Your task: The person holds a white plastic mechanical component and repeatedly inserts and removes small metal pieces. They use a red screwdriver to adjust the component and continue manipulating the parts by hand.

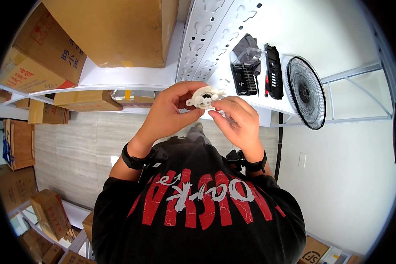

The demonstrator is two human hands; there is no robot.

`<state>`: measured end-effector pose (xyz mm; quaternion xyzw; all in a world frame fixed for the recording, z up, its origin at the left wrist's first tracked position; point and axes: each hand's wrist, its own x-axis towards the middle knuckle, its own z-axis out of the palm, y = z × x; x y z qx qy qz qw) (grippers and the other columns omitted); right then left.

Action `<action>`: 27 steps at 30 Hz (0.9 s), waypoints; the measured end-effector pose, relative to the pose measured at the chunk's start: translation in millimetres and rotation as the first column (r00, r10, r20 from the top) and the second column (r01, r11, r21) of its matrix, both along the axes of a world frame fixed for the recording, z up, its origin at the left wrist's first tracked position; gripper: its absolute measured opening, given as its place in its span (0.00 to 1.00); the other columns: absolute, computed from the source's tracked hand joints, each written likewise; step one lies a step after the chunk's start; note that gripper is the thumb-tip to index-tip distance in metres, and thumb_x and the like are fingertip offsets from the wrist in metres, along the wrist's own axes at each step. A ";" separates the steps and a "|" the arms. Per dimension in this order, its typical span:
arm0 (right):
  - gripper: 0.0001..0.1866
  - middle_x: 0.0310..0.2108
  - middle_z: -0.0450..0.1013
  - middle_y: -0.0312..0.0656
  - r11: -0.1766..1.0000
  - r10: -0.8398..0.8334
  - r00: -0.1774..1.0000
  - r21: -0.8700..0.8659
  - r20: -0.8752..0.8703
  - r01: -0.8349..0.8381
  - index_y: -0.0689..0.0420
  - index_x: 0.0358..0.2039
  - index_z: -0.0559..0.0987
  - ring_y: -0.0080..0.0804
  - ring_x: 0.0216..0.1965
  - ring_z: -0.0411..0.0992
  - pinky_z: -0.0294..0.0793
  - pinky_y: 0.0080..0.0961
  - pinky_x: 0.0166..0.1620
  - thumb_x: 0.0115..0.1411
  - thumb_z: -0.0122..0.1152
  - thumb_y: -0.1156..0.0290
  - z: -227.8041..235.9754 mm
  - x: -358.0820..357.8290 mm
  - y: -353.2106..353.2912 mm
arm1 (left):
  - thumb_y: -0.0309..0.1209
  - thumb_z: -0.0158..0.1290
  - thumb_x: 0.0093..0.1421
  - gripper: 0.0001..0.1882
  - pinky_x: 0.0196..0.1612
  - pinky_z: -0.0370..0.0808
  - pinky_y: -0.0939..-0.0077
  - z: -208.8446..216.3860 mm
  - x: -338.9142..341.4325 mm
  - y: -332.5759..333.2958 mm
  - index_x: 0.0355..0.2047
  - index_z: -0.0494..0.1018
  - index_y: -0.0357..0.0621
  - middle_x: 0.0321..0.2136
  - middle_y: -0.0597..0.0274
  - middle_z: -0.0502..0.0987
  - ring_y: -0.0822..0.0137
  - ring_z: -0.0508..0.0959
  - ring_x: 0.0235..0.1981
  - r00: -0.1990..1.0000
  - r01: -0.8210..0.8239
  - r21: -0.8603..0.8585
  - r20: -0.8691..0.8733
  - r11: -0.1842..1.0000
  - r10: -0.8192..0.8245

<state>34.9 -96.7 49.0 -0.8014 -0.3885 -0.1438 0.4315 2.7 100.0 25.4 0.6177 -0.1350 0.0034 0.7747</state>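
Observation:
Held up before my chest is a small white plastic part, roundish, with lug-like ends and a dark opening near its middle. My left hand grips it from the left, fingers curled behind and thumb at its lower edge. On the other side, my right hand pinches at the part's lower right edge with thumb and forefinger. Something small and pale shows under the right fingers, too little of it to name. Both wrists wear black straps.
A white shelf ahead right bears an open bit set, a black tool case, a red-handled screwdriver and a grey cloth. A round black fan grille stands at its right end. Cardboard boxes fill shelves at left.

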 end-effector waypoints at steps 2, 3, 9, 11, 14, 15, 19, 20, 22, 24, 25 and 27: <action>0.10 0.30 0.75 0.41 1.000 -0.002 0.997 -0.006 0.072 0.002 0.58 0.34 0.79 0.34 0.25 0.73 0.72 0.26 0.28 0.49 0.69 0.77 -1.3 0.7 -0.1 | 0.15 0.57 0.53 0.25 0.50 0.72 0.76 3.4 -1.3 -0.3 0.53 0.70 0.37 0.46 0.62 0.74 0.72 0.74 0.46 0.999 -0.024 0.032 0.035 0.999 0.023; 0.10 0.30 0.75 0.41 1.000 0.000 0.992 0.003 0.127 -0.001 0.58 0.34 0.79 0.34 0.25 0.73 0.72 0.26 0.28 0.49 0.69 0.77 -3.8 2.9 0.1 | 0.15 0.57 0.53 0.24 0.49 0.72 0.78 4.2 -1.8 -2.0 0.52 0.70 0.37 0.44 0.62 0.74 0.73 0.75 0.45 0.998 -0.039 0.025 0.043 0.999 0.038; 0.08 0.31 0.76 0.42 0.996 0.012 0.999 0.089 0.044 -0.015 0.59 0.32 0.79 0.34 0.26 0.74 0.72 0.25 0.28 0.50 0.68 0.79 -3.4 -0.4 -3.7 | 0.16 0.56 0.52 0.24 0.43 0.74 0.78 13.8 -6.1 -2.5 0.50 0.74 0.40 0.40 0.60 0.75 0.69 0.77 0.41 0.976 -0.123 0.178 0.198 0.976 0.087; 0.08 0.31 0.76 0.42 0.996 0.018 1.000 0.092 0.010 -0.019 0.59 0.32 0.79 0.34 0.26 0.74 0.72 0.24 0.28 0.50 0.67 0.79 -2.7 0.4 -5.7 | 0.16 0.56 0.51 0.24 0.41 0.74 0.77 16.7 -7.4 -2.8 0.50 0.75 0.42 0.40 0.58 0.75 0.66 0.77 0.39 0.936 -0.220 0.291 0.333 0.931 0.117; 0.08 0.31 0.76 0.43 0.994 0.022 1.000 0.104 0.022 -0.024 0.59 0.32 0.78 0.35 0.27 0.74 0.72 0.24 0.29 0.50 0.66 0.80 -3.5 1.4 -6.6 | 0.16 0.58 0.48 0.26 0.38 0.75 0.75 15.8 -8.2 -5.4 0.50 0.75 0.43 0.38 0.56 0.76 0.62 0.78 0.36 0.820 -0.404 0.383 0.553 0.831 0.144; 0.08 0.31 0.76 0.43 0.994 0.018 0.999 0.105 0.041 -0.022 0.60 0.32 0.78 0.35 0.27 0.74 0.72 0.24 0.29 0.50 0.66 0.80 -2.7 1.6 -5.8 | 0.16 0.58 0.47 0.26 0.37 0.75 0.74 15.4 -8.4 -6.4 0.50 0.75 0.43 0.37 0.56 0.76 0.61 0.77 0.35 0.788 -0.444 0.381 0.597 0.811 0.151; 0.08 0.33 0.77 0.45 0.995 0.023 0.992 0.098 0.124 -0.036 0.60 0.31 0.79 0.39 0.27 0.74 0.73 0.27 0.30 0.48 0.66 0.80 -3.8 2.1 -9.3 | 0.16 0.59 0.43 0.27 0.34 0.74 0.73 21.2 -11.2 -7.1 0.48 0.77 0.43 0.36 0.56 0.76 0.60 0.77 0.32 0.676 -0.541 0.410 0.731 0.735 0.090; 0.08 0.33 0.77 0.45 0.994 0.019 0.987 0.104 0.161 -0.036 0.60 0.30 0.79 0.39 0.27 0.74 0.73 0.27 0.30 0.47 0.67 0.80 -5.0 2.4 -10.2 | 0.16 0.59 0.42 0.28 0.33 0.74 0.73 21.8 -11.7 -7.3 0.47 0.77 0.43 0.35 0.57 0.76 0.60 0.77 0.32 0.664 -0.542 0.399 0.743 0.740 0.086; 0.09 0.34 0.77 0.45 0.993 0.012 0.972 0.115 0.234 -0.040 0.61 0.30 0.79 0.40 0.27 0.74 0.73 0.28 0.30 0.46 0.67 0.80 -7.9 2.9 -11.8 | 0.16 0.59 0.40 0.28 0.32 0.73 0.73 22.6 -12.8 -8.1 0.46 0.78 0.42 0.34 0.58 0.76 0.61 0.76 0.31 0.640 -0.543 0.379 0.764 0.749 0.078; 0.10 0.34 0.76 0.45 0.992 -0.002 0.954 0.125 0.299 -0.036 0.61 0.30 0.79 0.39 0.25 0.73 0.72 0.27 0.29 0.44 0.67 0.80 -6.2 3.8 -12.0 | 0.16 0.59 0.40 0.27 0.31 0.73 0.73 25.2 -13.4 -10.3 0.46 0.78 0.42 0.33 0.59 0.76 0.61 0.76 0.30 0.617 -0.568 0.356 0.781 0.742 0.098; 0.10 0.34 0.76 0.45 0.991 -0.009 0.943 0.131 0.332 -0.036 0.61 0.30 0.79 0.39 0.25 0.72 0.71 0.27 0.28 0.43 0.67 0.80 -5.9 4.0 -11.8 | 0.16 0.59 0.41 0.27 0.31 0.73 0.73 26.0 -13.6 -11.0 0.46 0.78 0.43 0.32 0.59 0.75 0.61 0.76 0.29 0.604 -0.582 0.346 0.789 0.736 0.107; 0.11 0.33 0.76 0.45 0.993 0.007 0.940 0.105 0.342 -0.045 0.60 0.30 0.79 0.37 0.24 0.71 0.70 0.26 0.27 0.42 0.67 0.80 -6.3 4.0 -14.8 | 0.16 0.59 0.41 0.27 0.30 0.73 0.73 25.7 -13.2 -11.4 0.46 0.78 0.43 0.32 0.59 0.76 0.62 0.76 0.29 0.599 -0.595 0.343 0.792 0.727 0.116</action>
